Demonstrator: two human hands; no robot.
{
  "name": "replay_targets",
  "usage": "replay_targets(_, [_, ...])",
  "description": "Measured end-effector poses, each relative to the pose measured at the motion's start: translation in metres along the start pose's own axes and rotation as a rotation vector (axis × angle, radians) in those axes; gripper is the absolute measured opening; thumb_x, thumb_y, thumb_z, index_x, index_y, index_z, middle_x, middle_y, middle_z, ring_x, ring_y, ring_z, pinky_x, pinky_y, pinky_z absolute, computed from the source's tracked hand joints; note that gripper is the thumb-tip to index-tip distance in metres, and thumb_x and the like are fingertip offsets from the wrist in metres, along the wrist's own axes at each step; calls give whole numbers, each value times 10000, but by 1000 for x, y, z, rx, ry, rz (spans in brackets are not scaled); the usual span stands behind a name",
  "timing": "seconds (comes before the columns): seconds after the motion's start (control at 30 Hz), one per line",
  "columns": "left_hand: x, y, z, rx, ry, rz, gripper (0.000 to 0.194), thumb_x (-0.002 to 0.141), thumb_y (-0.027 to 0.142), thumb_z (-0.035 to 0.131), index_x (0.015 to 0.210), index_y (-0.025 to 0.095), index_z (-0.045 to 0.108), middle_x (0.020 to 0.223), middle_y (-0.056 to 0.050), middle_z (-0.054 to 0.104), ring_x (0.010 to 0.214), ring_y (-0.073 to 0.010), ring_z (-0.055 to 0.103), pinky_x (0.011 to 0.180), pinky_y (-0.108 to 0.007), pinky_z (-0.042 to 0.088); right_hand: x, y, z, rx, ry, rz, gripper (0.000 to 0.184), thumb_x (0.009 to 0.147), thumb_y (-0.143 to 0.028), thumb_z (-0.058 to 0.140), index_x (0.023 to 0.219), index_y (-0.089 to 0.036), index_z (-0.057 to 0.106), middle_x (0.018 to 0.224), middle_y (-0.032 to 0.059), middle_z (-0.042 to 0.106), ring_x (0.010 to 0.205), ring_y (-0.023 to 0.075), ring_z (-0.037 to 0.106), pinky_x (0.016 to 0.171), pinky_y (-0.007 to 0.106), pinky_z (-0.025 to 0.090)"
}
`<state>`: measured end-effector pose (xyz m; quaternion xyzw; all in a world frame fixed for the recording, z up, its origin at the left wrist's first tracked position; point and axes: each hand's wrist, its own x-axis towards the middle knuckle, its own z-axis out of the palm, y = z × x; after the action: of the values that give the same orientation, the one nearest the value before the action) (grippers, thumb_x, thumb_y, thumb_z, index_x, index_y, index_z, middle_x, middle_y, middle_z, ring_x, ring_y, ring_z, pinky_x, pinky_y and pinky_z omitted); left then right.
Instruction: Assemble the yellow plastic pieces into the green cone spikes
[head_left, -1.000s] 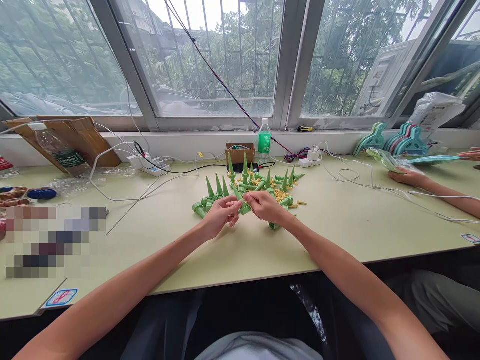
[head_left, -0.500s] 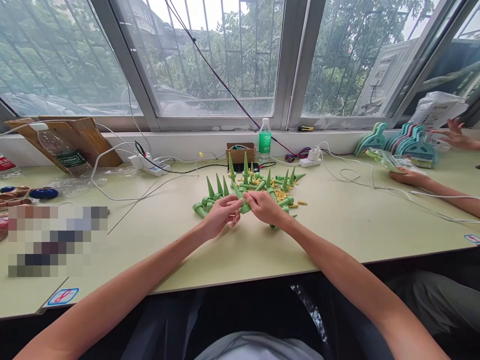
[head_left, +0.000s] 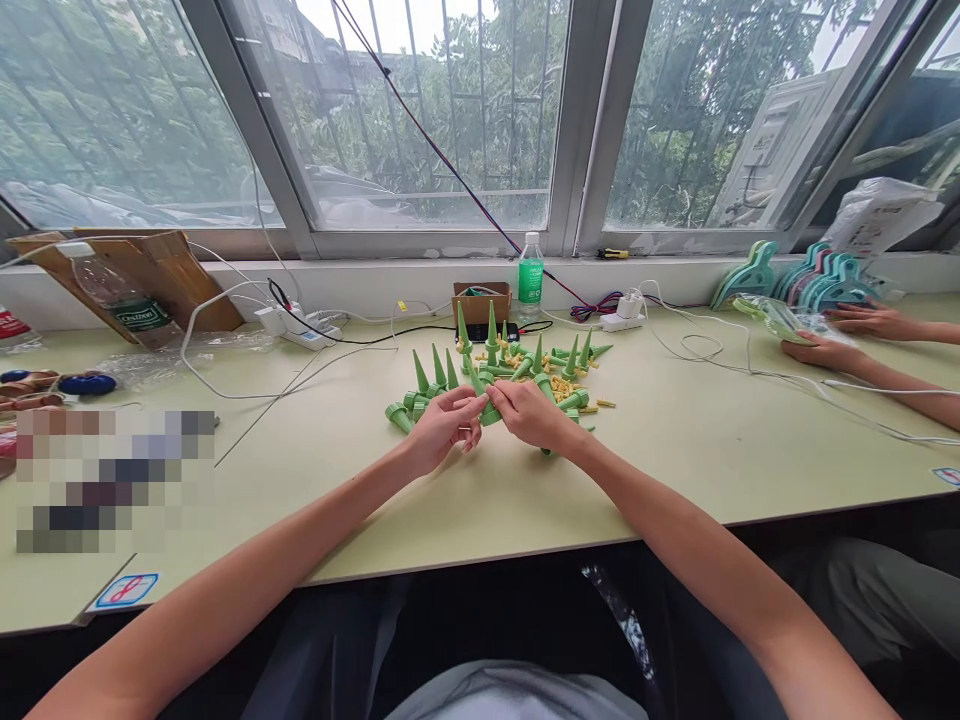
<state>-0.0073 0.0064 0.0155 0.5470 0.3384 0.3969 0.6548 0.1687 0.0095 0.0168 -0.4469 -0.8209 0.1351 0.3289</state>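
The left hand (head_left: 444,428) and right hand (head_left: 529,412) both pinch one green spike (head_left: 475,380), which sits between them, pointy tip up, leaning a bit left.

- Pale yellow-green tabletop (head_left: 675,460), beneath your fingers (head_left: 456,412)
- Grey-framed windows (head_left: 495,120), daylit, well beyond your fingers
- White ledge (head_left: 367,280), between your fingers and the windows

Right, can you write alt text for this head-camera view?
A person's left hand and right hand hold a green cone-shaped piece over a pale table. Upright and lying green cones and small yellow pieces cluster beyond; at right, another person's hands are near teal plastic items.
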Motion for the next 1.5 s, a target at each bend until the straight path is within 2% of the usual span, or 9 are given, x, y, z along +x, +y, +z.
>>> replay_targets(1.03, [1, -1, -2, -9, 43, -13, 291, 722, 404, 758, 809, 173, 604, 521, 45, 500, 428, -66, 481, 365, -162, 356, -1, -4, -4, -28, -41, 12, 350, 1009, -322, 297, 702, -201, 414, 577, -30, 436, 529, 112, 402, 571, 245, 298])
replay_targets(1.5, [1, -2, 0, -22, 53, -20, 299, 718, 398, 764, 789, 169, 585, 552, 45, 503, 422, -53, 470, 366, -157, 354, -2, -5, -5, -79, -61, 11, 357, 1012, -320, 293, 704, -196, 423, 602, -17, 451, 532, 113, 374, 548, 255, 256])
